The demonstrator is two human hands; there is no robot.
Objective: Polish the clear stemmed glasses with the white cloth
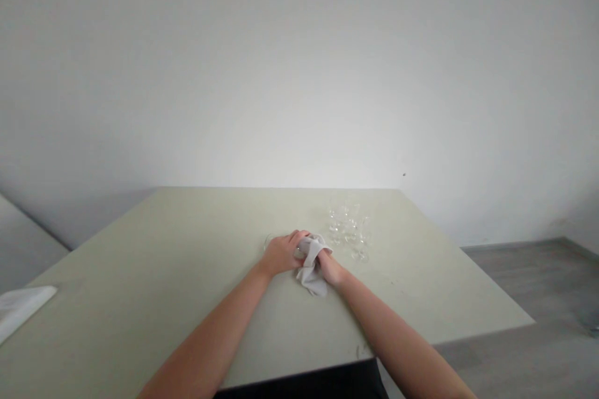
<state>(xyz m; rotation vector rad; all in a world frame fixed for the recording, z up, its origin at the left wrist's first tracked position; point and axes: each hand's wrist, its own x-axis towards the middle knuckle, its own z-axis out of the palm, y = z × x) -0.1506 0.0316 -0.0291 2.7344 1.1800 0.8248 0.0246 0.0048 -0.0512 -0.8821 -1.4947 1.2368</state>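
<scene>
My left hand [281, 253] is closed around a clear stemmed glass [267, 241] lying on its side in the grip. The glass's round foot shows to the left of the hand, and most of the rest is hidden by the fingers. A light grey cloth [312, 267] covers the glass's right end and hangs down toward the table. My right hand [330, 268] grips the cloth, its fingers mostly hidden in the folds, pressed toward the glass. Just right of and beyond my hands, several clear stemmed glasses [349, 232] stand upright in a group.
The pale green table [187, 230] reaches back to a grey wall [299, 75]. A white folded item [25, 307] lies at its left edge. A black object [304, 383] is at the near edge, below my arms. Grey flooring [524, 280] shows at right.
</scene>
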